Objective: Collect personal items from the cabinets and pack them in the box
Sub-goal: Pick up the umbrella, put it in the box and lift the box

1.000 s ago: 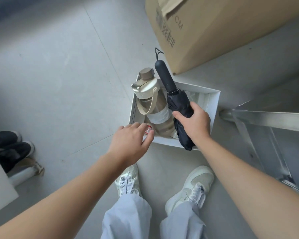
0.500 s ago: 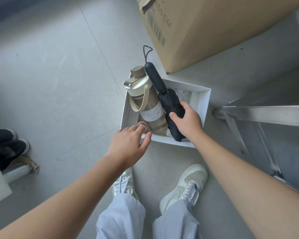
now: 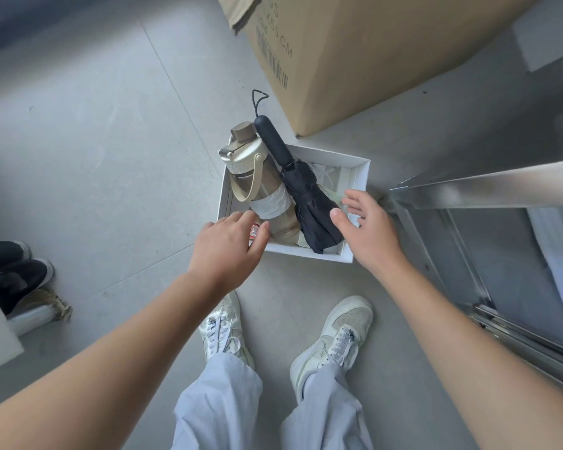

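Observation:
A shallow white box (image 3: 358,164) sits on the grey floor in front of my feet. In it lie a beige water bottle (image 3: 257,186) with a carry loop and a folded black umbrella (image 3: 306,196), handle pointing away from me. My right hand (image 3: 368,228) hovers open just right of the umbrella, not touching it. My left hand (image 3: 228,245) is at the box's near left corner, fingers curled around a small red and white item (image 3: 255,229) beside the bottle's base. What lies under the bottle and umbrella is mostly hidden.
A large cardboard carton (image 3: 371,53) stands just behind the box. A metal cabinet frame (image 3: 468,190) runs along the right. Dark shoes (image 3: 10,271) and a white panel edge sit at the far left. My white sneakers (image 3: 338,329) stand below the box.
My right hand has let go of the umbrella, which now rests in the box, and has drawn back to the right with fingers spread. The left hand stays at the box's corner.

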